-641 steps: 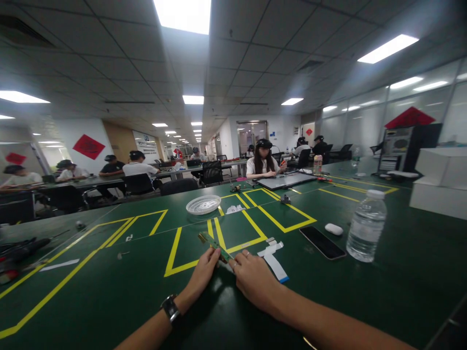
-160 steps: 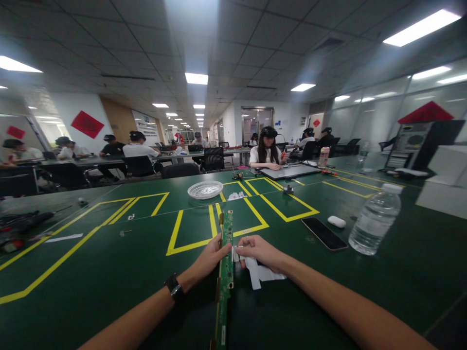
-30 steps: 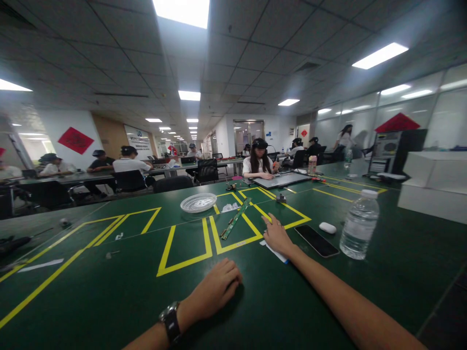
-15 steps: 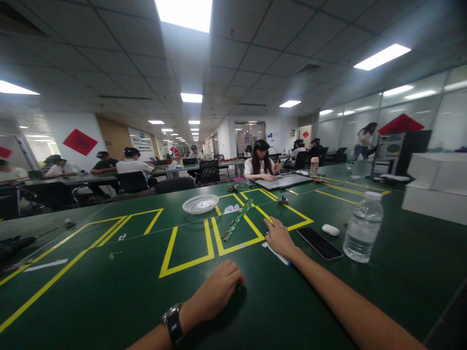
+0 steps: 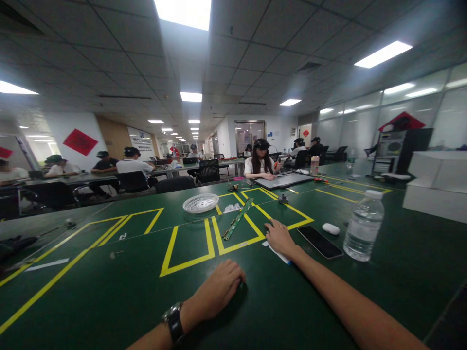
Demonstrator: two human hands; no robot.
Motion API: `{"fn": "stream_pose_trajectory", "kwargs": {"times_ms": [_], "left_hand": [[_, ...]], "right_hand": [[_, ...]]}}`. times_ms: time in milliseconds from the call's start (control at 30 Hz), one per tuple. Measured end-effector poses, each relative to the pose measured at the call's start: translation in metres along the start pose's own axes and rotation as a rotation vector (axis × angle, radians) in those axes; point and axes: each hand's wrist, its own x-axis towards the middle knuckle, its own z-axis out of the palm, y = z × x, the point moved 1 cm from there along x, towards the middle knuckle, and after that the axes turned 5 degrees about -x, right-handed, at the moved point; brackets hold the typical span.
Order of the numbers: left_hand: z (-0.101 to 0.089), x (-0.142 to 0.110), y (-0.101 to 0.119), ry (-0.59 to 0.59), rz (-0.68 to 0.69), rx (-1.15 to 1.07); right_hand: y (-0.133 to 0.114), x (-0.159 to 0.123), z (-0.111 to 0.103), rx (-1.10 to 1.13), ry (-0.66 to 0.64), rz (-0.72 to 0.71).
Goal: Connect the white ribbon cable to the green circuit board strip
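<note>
While PCB (image 5: 238, 220) lies flat, btl lbl (image 5: 361, 232) unreadable.

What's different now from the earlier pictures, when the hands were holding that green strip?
Both the left hand and right hand have let go of the green strip; it now lies farther forward, among the yellow tape lines. The right hand partly hides the white ribbon. The bottle, phone and round basket stayed put.

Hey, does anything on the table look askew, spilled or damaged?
The green circuit board looks askew: it lies slantwise, its far end crossing the yellow tape rather than lining up with it. I see no spill; fine damage is too small to tell.
</note>
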Motion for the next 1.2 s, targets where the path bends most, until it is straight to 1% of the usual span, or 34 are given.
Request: {"fn": "stream_pose_trajectory", "kwargs": {"times_ms": [133,300,433,500,600,733,767,900,933,1067,1133,1200], "left_hand": [[0.001,0.0,0.0,0.006,-0.003,-0.008],[-0.001,-0.001,0.003,-0.002,-0.021,-0.01],[-0.004,-0.001,0.008,-0.011,-0.032,0.002],[-0.006,-0.001,0.009,-0.012,-0.034,0.001],[-0.006,0.0,0.009,-0.01,-0.029,0.003],[-0.003,-0.001,0.006,0.007,-0.028,-0.02],[-0.003,-0.001,0.005,0.015,-0.034,-0.034],[-0.001,-0.002,0.001,0.032,-0.058,-0.069],[0.0,-0.002,0.001,0.032,-0.058,-0.066],[0.0,-0.003,0.001,0.035,-0.044,-0.051],[-0.001,-0.003,0.003,0.03,-0.049,-0.056],[-0.002,-0.003,0.004,0.025,-0.053,-0.054]], "right_hand": [[-0.002,-0.001,-0.002,0.022,-0.051,-0.007],[-0.005,-0.004,-0.007,-0.031,-0.018,0.025],[-0.004,-0.004,-0.008,-0.015,-0.072,0.018],[-0.004,-0.004,-0.007,-0.037,-0.061,0.008],[-0.003,-0.004,-0.006,-0.036,-0.045,0.046],[-0.003,-0.004,-0.006,0.011,-0.125,0.083],[-0.003,-0.004,-0.007,0.002,-0.121,0.074],[-0.005,-0.006,-0.011,-0.058,-0.031,0.003],[-0.006,-0.005,-0.011,-0.048,-0.031,0.004],[-0.005,-0.004,-0.008,0.057,-0.101,0.077],[-0.005,-0.004,-0.006,0.062,-0.089,0.068],[-0.006,-0.004,-0.007,0.009,-0.032,0.032]]}}
